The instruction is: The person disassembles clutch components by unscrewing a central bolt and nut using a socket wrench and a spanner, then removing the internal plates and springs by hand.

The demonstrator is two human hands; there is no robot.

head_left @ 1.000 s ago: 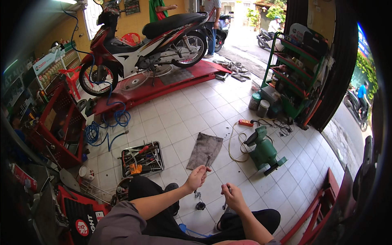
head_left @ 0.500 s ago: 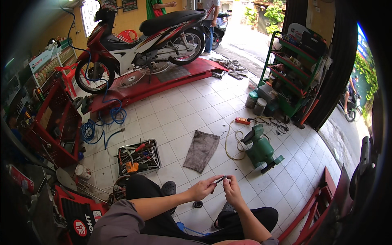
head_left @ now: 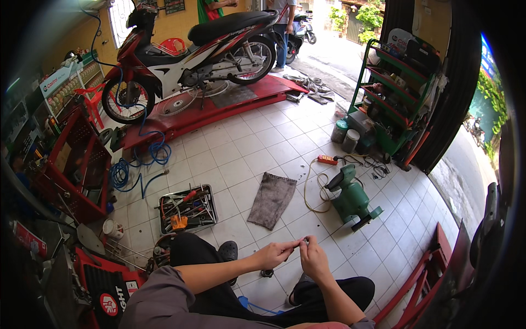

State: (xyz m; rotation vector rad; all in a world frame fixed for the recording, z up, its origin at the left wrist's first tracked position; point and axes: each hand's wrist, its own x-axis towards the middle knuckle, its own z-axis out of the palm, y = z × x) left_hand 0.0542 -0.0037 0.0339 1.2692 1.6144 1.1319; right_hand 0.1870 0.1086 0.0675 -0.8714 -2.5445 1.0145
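Observation:
My left hand (head_left: 274,254) and my right hand (head_left: 314,259) meet in front of me over the tiled floor, above my knees. The fingertips of both are pinched together on a small dark part (head_left: 303,241). Most of it is covered by the fingers, so I cannot make out its kind. Below my left hand, a small dark round metal piece (head_left: 267,273) lies on the floor between my feet. Farther off, a grey stained cloth (head_left: 272,201) is spread on the tiles.
A tray of hand tools (head_left: 187,210) sits front left, with a coiled blue hose (head_left: 121,176) behind it. On the right stands a green bench grinder (head_left: 353,200), its cord by a red power strip (head_left: 327,159). A motorcycle (head_left: 192,71) rests on a red lift (head_left: 164,129).
My left fingers have slid closer to the right ones, covering more of the small dark part that showed as a short rod. My view has shifted slightly.

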